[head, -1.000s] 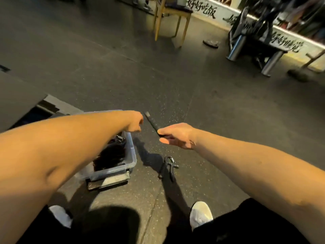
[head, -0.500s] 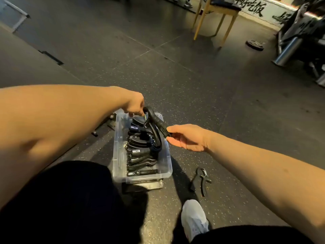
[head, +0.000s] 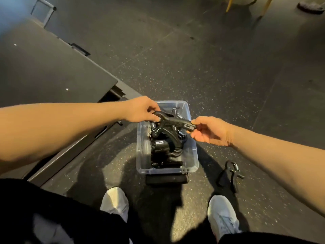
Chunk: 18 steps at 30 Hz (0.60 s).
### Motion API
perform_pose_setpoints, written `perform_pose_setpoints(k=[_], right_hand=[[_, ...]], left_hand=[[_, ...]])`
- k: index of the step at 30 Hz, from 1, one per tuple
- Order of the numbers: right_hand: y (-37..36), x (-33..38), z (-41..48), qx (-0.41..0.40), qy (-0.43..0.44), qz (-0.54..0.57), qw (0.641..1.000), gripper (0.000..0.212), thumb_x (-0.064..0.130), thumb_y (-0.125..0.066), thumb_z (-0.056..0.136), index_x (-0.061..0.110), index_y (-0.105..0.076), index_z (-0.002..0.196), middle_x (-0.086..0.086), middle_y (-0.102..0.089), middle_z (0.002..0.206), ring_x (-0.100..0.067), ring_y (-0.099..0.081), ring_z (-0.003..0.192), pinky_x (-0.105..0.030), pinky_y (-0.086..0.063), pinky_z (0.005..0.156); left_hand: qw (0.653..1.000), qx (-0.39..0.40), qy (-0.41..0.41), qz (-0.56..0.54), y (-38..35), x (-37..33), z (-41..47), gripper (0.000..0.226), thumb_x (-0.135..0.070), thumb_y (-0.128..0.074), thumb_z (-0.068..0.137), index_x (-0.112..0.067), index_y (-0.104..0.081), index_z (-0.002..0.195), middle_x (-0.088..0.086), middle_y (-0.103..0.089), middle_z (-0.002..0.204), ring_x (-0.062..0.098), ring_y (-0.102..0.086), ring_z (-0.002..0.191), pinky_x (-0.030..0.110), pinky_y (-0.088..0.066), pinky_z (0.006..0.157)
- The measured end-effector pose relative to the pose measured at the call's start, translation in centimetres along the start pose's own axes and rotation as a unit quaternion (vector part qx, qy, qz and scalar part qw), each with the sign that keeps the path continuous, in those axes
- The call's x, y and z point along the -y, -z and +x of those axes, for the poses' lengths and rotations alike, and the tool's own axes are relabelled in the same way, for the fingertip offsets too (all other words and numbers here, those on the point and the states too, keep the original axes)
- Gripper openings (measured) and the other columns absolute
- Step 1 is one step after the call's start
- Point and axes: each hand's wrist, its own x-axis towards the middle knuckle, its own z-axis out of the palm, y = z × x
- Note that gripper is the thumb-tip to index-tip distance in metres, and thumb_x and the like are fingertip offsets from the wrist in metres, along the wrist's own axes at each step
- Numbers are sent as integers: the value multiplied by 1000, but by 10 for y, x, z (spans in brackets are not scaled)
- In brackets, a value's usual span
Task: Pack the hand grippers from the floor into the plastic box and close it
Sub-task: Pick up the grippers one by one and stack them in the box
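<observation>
A clear plastic box (head: 191,152) stands on the dark floor in front of my feet, holding several black hand grippers (head: 164,147) in a row. Over its far half both hands hold one black hand gripper (head: 173,120). My left hand (head: 142,110) pinches its left end, and my right hand (head: 209,131) pinches the tip of its right handle. Another black hand gripper (head: 229,174) lies on the floor to the right of the box, under my right forearm.
A dark flat piece (head: 167,179) lies against the near side of the box. A large dark platform (head: 44,71) with a low edge runs along the left. My white shoes (head: 115,202) stand near the box. Yellow chair legs (head: 263,6) are far back right.
The view has tilted down and the box now sits centred before me. My left hand has taken hold of the gripper's left end; the gripper is lower, over the box.
</observation>
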Motion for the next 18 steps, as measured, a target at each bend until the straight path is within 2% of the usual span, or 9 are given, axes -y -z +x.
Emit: perform_pose_setpoints(k=[3, 6, 8, 10, 13, 14, 16, 18], right_hand=[[1, -12, 7, -17, 22, -89, 996, 17, 11, -57, 95, 4, -69, 105, -11, -68, 81, -17, -63, 65, -29, -56, 74], [2, -22, 9, -28, 63, -168, 983, 21, 1, -56, 93, 5, -74, 102, -14, -72, 83, -20, -64, 70, -31, -56, 73], [5, -28, 8, -16, 85, -256, 963, 22, 1, -59, 92, 7, -76, 104, -15, -74, 84, -22, -68, 74, -32, -57, 73], [6, -33, 8, -7, 97, -325, 941, 23, 1, -60, 93, 11, -77, 103, -9, -76, 81, -19, -70, 75, -32, -59, 77], [2, -36, 8, 1, 133, -456, 880, 23, 10, -62, 93, 24, -78, 102, 4, -75, 78, -3, -66, 70, -16, -53, 71], [0, -36, 10, 7, 148, -504, 851, 23, 14, -62, 93, 28, -78, 101, 5, -74, 80, -2, -63, 69, -16, -51, 69], [-4, -35, 14, 21, 163, -576, 800, 23, 17, -61, 92, 31, -76, 101, 3, -71, 88, -10, -63, 76, -26, -53, 73], [-8, -32, 16, 39, 161, -612, 773, 22, 18, -59, 91, 31, -75, 100, 1, -69, 92, -17, -65, 83, -33, -55, 77]], left_hand=[[999, 36, -10, -13, -25, 4, -12, 16, -40, -74, 87, -25, -71, 89, -3, -59, 71, 8, -53, 63, 27, -46, 65], [998, 58, 3, 2, -48, 4, -21, 21, -48, -74, 84, -29, -67, 79, -5, -61, 73, 9, -56, 68, 34, -50, 70], [998, 50, -2, 41, -64, 5, -21, 24, -50, -71, 84, -26, -68, 81, -5, -62, 82, 13, -58, 79, 39, -52, 76], [996, 47, -12, 81, -80, 6, -22, 29, -49, -71, 85, -21, -70, 92, -3, -60, 92, 15, -56, 86, 37, -51, 81], [994, 56, 14, 90, -100, 9, -25, 29, -48, -72, 85, -23, -70, 100, -6, -57, 100, 14, -58, 89, 36, -55, 80], [994, 60, 15, 94, -106, 9, -26, 29, -49, -71, 85, -25, -70, 101, -7, -56, 101, 13, -58, 89, 37, -56, 79], [991, 66, 15, 112, -115, 10, -28, 31, -52, -68, 86, -27, -70, 104, -9, -55, 104, 13, -58, 90, 37, -57, 76], [990, 68, 12, 126, -122, 9, -31, 30, -52, -63, 90, -27, -69, 107, -10, -54, 107, 13, -59, 91, 36, -58, 74]])
